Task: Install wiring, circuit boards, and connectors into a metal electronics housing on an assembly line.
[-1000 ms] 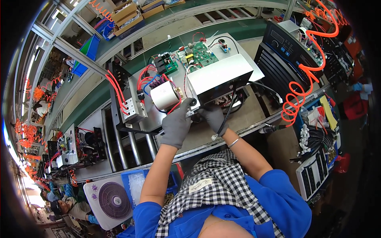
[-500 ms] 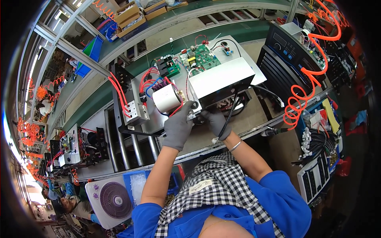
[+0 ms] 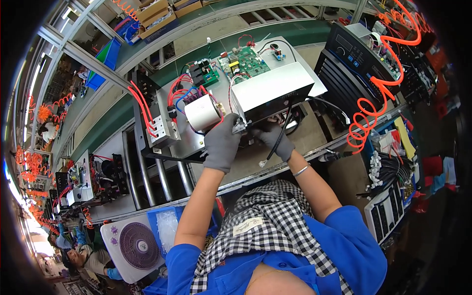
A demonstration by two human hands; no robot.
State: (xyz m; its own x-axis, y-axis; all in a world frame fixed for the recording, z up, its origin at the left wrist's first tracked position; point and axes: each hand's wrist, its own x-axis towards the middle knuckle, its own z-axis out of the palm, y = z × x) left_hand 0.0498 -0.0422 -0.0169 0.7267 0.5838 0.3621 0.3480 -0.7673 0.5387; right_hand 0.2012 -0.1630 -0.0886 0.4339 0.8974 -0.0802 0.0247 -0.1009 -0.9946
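A metal panel (image 3: 192,141) carries a green circuit board (image 3: 251,64), a white cylindrical part (image 3: 203,114), red and blue wires, and a long silver-and-black housing (image 3: 275,93). My left hand (image 3: 221,145), in a grey glove, has its fingers closed at a small metal bracket (image 3: 239,127) on the panel's near edge, beside the cylinder. My gloved right hand (image 3: 276,141) is bent at the underside of the housing; its fingertips are in shadow and what they hold is hidden. Across it hangs a black cable (image 3: 281,135) with a white connector (image 3: 262,163).
At the left of the panel stands a black frame with a terminal block (image 3: 161,132). A black front panel (image 3: 351,54) and a coiled orange hose (image 3: 361,123) are at the right. Metal rollers (image 3: 162,179), a purple-and-white fan (image 3: 137,246) and a person (image 3: 91,258) are on the left.
My left thumb has shifted at the bracket, where a dark round part showed before. The right hand stays under the housing, and the cable's white connector hangs clear of the wrist.
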